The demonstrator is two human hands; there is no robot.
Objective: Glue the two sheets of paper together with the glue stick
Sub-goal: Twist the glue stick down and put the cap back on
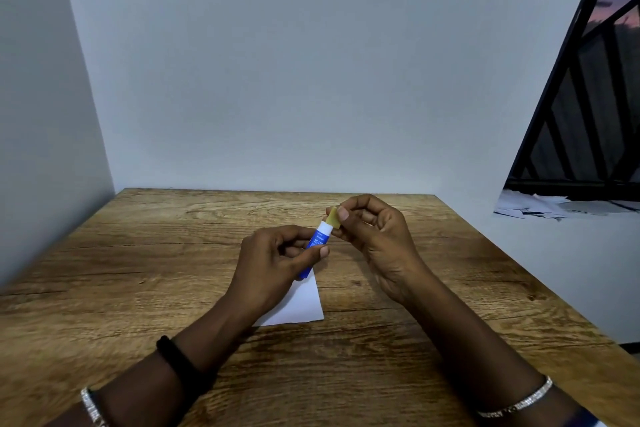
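Glue stick (317, 241) was gripped in left hand (273, 263) above white paper (301, 305); right hand (374, 243) pinched its yellowish tip (333, 217); wooden tabletop (138, 253) below.

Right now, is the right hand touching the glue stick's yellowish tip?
Touching: the head view shows the right hand pinching the yellowish tip, with its thumb pressed against it.

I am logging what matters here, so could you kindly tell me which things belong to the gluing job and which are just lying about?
Job: glue stick, gripped by the left hand, its yellowish tip pinched by the right hand; white paper on the wooden table.
Lying about: loose papers by the window.
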